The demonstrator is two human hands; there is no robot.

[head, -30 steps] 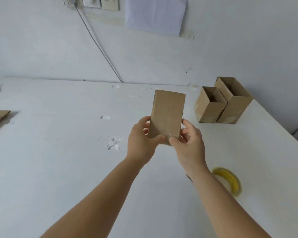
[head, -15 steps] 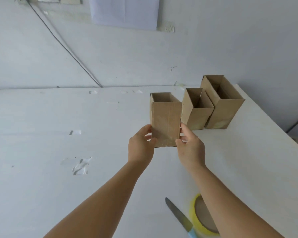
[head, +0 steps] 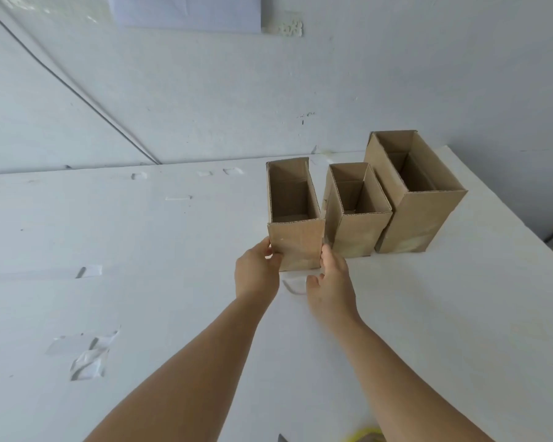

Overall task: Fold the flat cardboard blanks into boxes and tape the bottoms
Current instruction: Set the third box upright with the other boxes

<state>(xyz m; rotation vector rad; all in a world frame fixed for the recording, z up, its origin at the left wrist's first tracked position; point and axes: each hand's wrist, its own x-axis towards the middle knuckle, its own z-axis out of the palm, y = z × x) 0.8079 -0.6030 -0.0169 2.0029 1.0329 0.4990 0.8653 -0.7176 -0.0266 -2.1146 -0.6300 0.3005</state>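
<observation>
The left hand (head: pixel 258 272) holds the lower left side of a small cardboard box (head: pixel 296 244), fingers curled at its edge, and the right hand (head: pixel 330 283) holds the lower right side, thumb pointing toward the left hand. The box stands upright w/ open top on the white table (head: pixel 141 250); if the bottom fully touches the table I cannot tell. It is the leftmost of three in a row. Just beside it on the right stands a second open box (head: pixel 355 218), abt the same size, touching or almost touching. Further right, a bigger open box (head: pixel 419 199) stands against the second one, near the table's far right corner. On the table at left are pieces of clear tape (head: pixel 87 358) stuck to the surface. At the bottom edge a yellow tape roll (head: pixel 363 437) shows only in part, and next to it a grey pointed tip (head: pixel 281 438), too little to identify. A cable (head: pixel 77 94) runs diagonally on the wall behind.
</observation>
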